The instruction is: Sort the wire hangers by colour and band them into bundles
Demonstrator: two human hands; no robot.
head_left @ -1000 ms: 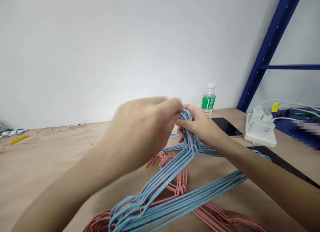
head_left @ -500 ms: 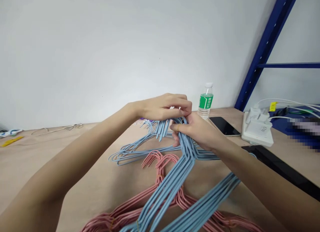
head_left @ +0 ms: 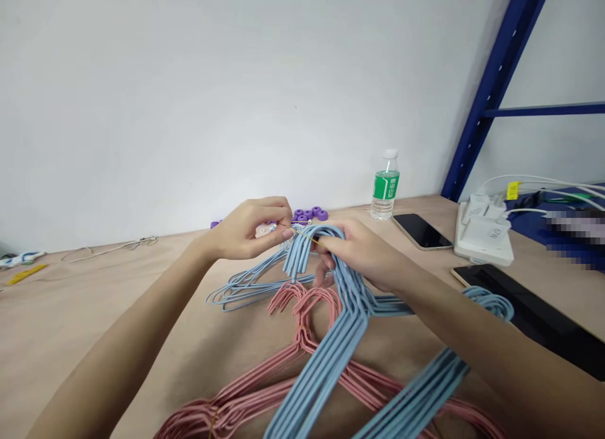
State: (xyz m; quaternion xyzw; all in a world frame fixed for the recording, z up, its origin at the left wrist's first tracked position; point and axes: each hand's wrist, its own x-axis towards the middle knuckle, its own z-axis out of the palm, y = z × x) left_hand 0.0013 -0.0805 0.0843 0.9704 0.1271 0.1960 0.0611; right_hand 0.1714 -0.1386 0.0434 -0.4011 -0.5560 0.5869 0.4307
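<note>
A bundle of blue hangers (head_left: 326,363) slants up from the front, its hooks curving over to the left. My right hand (head_left: 363,247) is closed around the hooks' necks. With thumb and fingertips pinched, my left hand (head_left: 250,230) pulls a thin yellowish rubber band (head_left: 306,236) out to the left; the band stretches across to the hooks near my right thumb. Pink hangers (head_left: 258,373), bound in bundles, lie on the table beneath the held ones. Behind them rest more blue hangers (head_left: 231,297), partly hidden by my hands.
Purple rings (head_left: 317,213) lie by the wall. To the right stand a water bottle (head_left: 385,187), a phone (head_left: 422,230), a power strip with chargers (head_left: 484,240) and a dark flat device (head_left: 524,313). A blue metal rack (head_left: 486,80) rises behind. A yellow tool (head_left: 27,274) lies far left.
My left hand has moved left and slightly down, off the hooks, drawing the rubber band out. My right hand still grips the blue hangers. The purple rings now show.
</note>
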